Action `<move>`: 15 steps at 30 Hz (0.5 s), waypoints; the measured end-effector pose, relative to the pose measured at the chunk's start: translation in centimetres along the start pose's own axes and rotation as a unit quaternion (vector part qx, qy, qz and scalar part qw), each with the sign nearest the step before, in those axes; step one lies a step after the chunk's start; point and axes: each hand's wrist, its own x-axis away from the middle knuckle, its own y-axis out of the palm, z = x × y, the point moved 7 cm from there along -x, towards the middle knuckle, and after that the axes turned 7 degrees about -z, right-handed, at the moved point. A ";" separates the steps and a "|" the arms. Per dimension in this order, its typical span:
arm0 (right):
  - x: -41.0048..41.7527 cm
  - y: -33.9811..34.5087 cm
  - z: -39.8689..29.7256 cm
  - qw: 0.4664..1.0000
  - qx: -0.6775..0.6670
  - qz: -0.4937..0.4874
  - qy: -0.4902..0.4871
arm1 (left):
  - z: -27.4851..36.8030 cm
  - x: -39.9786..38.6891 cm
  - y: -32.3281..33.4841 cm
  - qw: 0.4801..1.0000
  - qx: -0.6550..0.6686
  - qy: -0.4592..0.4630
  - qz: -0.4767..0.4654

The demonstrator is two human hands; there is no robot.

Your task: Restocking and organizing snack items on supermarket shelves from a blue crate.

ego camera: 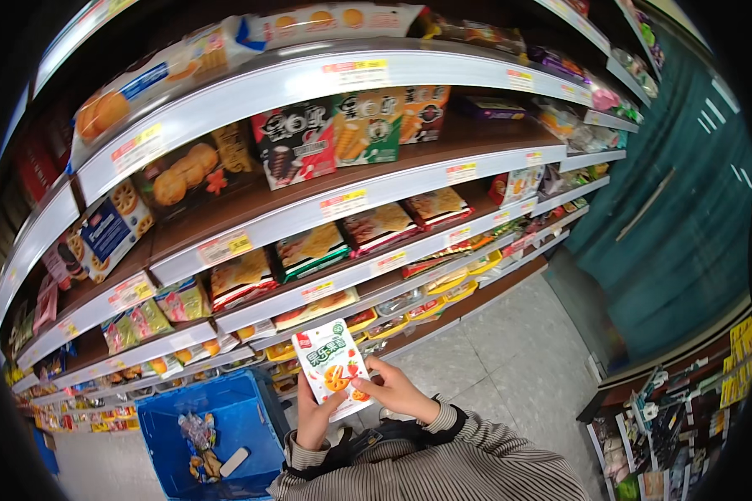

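A white snack packet point(327, 351) with printed pictures of filled biscuits and strawberries is held up in front of my body, its face towards me. My left hand point(316, 410) grips its lower left edge, the thumb lying across the front. On the right side my right hand point(396, 389) pinches the packet, thumb on the printed face and fingers partly behind it. The fingers behind the packet are hidden. Beyond the packet stand shelves of packaged biscuits, the nearest being a low shelf edge point(316, 289) with price tags.
A blue plastic crate point(250, 401) sits at lower left, holding several small wrapped snacks point(199, 438) and a white oblong object point(234, 462). Yellow trays point(446, 283) line the low shelves. A teal curtain point(670, 206) hangs at right, above a rack of small goods point(658, 426).
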 end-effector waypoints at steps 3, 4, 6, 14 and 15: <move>0.2 -2.4 0.2 0.999 -0.013 0.043 -0.031 | 0.8 -0.1 1.2 0.999 -0.017 0.046 -0.005; 0.2 -3.8 0.2 0.997 0.000 0.071 -0.027 | 0.6 0.1 0.8 0.998 -0.031 0.047 -0.018; 0.4 -8.1 0.4 0.987 -0.021 0.143 -0.074 | 1.0 0.2 1.2 0.998 -0.052 0.038 -0.028; 4.9 -29.6 -4.2 0.829 0.070 0.516 -0.203 | 0.4 1.5 -0.1 0.995 -0.094 -0.027 -0.029; 4.9 -31.6 -4.8 0.812 0.077 0.533 -0.225 | 0.3 1.6 -0.4 0.995 -0.094 -0.031 -0.020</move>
